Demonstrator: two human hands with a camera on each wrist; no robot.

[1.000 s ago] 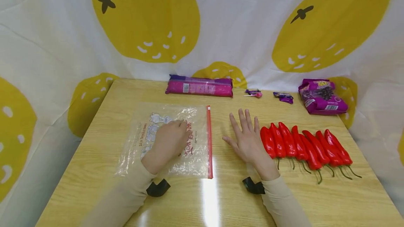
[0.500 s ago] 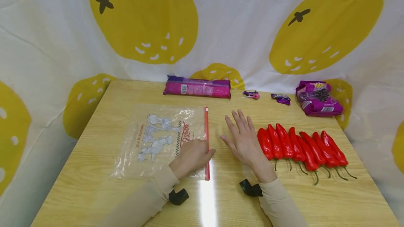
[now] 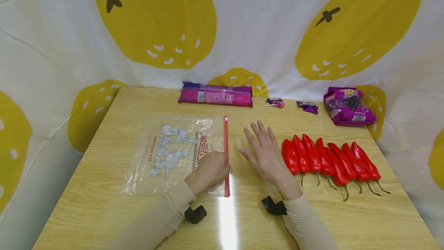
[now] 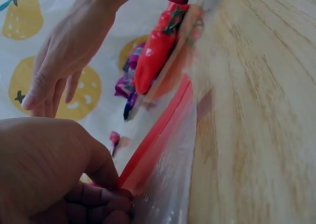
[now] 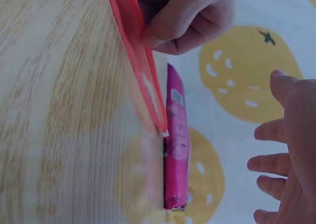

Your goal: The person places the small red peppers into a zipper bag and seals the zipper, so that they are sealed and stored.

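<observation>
A clear zip bag (image 3: 142,157) printed with cartoon figures lies flat on the table, its red zip edge (image 3: 226,138) on the right. My left hand (image 3: 209,169) pinches that edge a little below its middle. In the left wrist view, thumb and curled fingers of the left hand (image 4: 49,169) grip the red strip (image 4: 160,127), which rises off the tabletop there. The right wrist view shows the strip's two lips parted below the pinch. Spread and holding nothing, my right hand (image 3: 266,159) hovers between the bag and several red peppers (image 3: 313,153).
Along the back lie a long purple-pink packet (image 3: 216,95), a lollipop (image 3: 279,104), small wrapped sweets (image 3: 307,106) and a plump purple bag (image 3: 348,107). A white cloth (image 3: 256,22) with yellow fruit prints hangs behind the wooden table (image 3: 104,219).
My left hand has moved right across the bag, from its printed middle to the red zip edge, and now pinches it. The right hand has stayed nearly in place.
</observation>
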